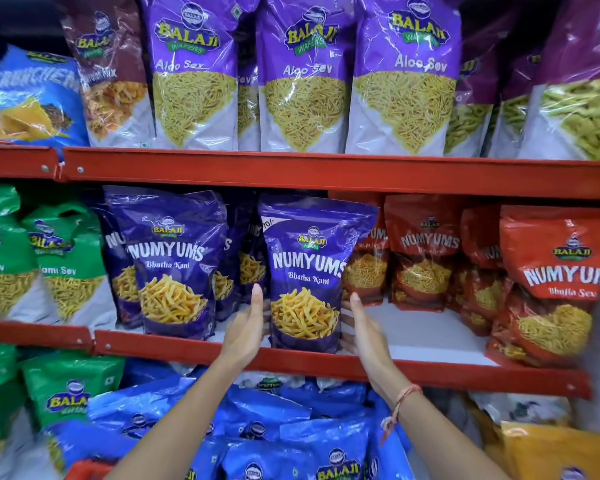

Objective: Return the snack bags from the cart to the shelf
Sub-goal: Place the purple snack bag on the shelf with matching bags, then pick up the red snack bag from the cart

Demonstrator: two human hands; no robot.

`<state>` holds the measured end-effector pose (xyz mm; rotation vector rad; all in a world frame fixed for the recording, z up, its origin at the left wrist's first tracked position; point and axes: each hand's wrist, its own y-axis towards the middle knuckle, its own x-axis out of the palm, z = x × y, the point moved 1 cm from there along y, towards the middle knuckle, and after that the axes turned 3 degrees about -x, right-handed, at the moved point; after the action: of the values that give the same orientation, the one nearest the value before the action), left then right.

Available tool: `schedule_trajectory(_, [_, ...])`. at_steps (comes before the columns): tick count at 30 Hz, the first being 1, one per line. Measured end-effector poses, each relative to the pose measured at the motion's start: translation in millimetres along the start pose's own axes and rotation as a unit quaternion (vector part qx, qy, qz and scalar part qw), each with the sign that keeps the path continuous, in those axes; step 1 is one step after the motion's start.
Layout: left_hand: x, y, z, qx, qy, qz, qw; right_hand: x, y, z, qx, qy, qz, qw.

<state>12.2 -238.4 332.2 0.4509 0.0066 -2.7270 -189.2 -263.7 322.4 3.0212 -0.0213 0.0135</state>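
A dark blue Numyums Bhatha Kani bag [309,271] stands upright at the front of the middle red shelf [413,370]. My left hand [248,327] presses flat against its left side and my right hand [362,329] against its right side, so both hold it between the palms. A second bag of the same kind [174,265] stands to its left, with more behind. Below the shelf lies a heap of blue Balaji bags [274,427]; I cannot tell whether they rest in the cart.
Red Numyums Bhatha Sev bags [551,282] fill the shelf's right side, with a bare white gap [423,327] between them and the held bag. Green sev bags [63,265] stand left. Purple Aloo Sev bags [302,74] line the upper shelf. An orange bag [548,452] lies low right.
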Motion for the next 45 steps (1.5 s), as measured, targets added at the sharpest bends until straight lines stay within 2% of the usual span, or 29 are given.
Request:
schedule_trajectory(3, [1.6,-13.8,0.5,0.02,0.019,0.009,1.0,-2.5,-15.2,-3.9,-0.041,-0.042,-0.006,0.998])
schedule_trajectory(8, [17.7,-60.5,-15.5,0.185,0.038,0.156,0.969,-13.0,-73.5,4.3,-0.135,-0.058,0.039,0.988])
schedule_trajectory(11, [36.4,-88.0,-43.1,0.249,0.039,0.141,0.957,-24.7,-104.2,38.4,-0.131,-0.074,0.05,0.987])
schedule_trajectory(15, [72.0,-127.6,-92.6,0.259,0.064,0.076,0.961,-59.6,-142.9,95.7,-0.076,-0.118,0.068,0.988])
schedule_trajectory(18, [100.2,-152.2,-145.0,0.191,0.102,-0.021,0.976,-100.9,-165.0,146.6,-0.052,-0.207,0.064,0.975])
schedule_trajectory(21, [127.7,-171.6,-198.9,0.055,0.192,-0.136,0.97,-149.9,-186.8,201.1,0.001,-0.31,0.099,0.946])
schedule_trajectory(24, [151.7,-187.1,-249.4,-0.123,0.316,-0.25,0.907,-193.7,-210.6,261.4,0.127,-0.293,0.088,0.944])
schedule_trajectory(26, [163.7,-199.0,-275.0,-0.188,0.326,-0.303,0.876,-211.4,-223.3,283.5,0.172,-0.299,0.046,0.938])
schedule_trajectory(27, [172.1,-204.5,-285.2,-0.208,0.31,-0.316,0.872,-216.7,-226.1,287.6,0.195,-0.302,0.021,0.933])
schedule_trajectory(31, [199.9,-218.3,-307.9,-0.295,0.236,-0.301,0.876,-224.9,-221.5,313.2,0.323,-0.307,-0.098,0.89])
schedule_trajectory(34, [212.6,-219.3,-311.6,-0.34,0.25,-0.272,0.865,-220.7,-208.5,327.9,0.323,-0.374,-0.162,0.854])
schedule_trajectory(37, [222.2,-220.2,-309.2,-0.361,0.262,-0.242,0.862,-215.3,-199.5,335.0,0.307,-0.41,-0.136,0.848])
schedule_trajectory(40, [227.4,-221.6,-311.6,-0.355,0.267,-0.179,0.878,-218.9,-197.6,334.0,0.294,-0.416,-0.077,0.857])
schedule_trajectory(45, [219.5,-227.9,-302.0,-0.256,0.229,-0.169,0.924,-225.0,-207.0,331.6,0.278,-0.36,-0.073,0.888])
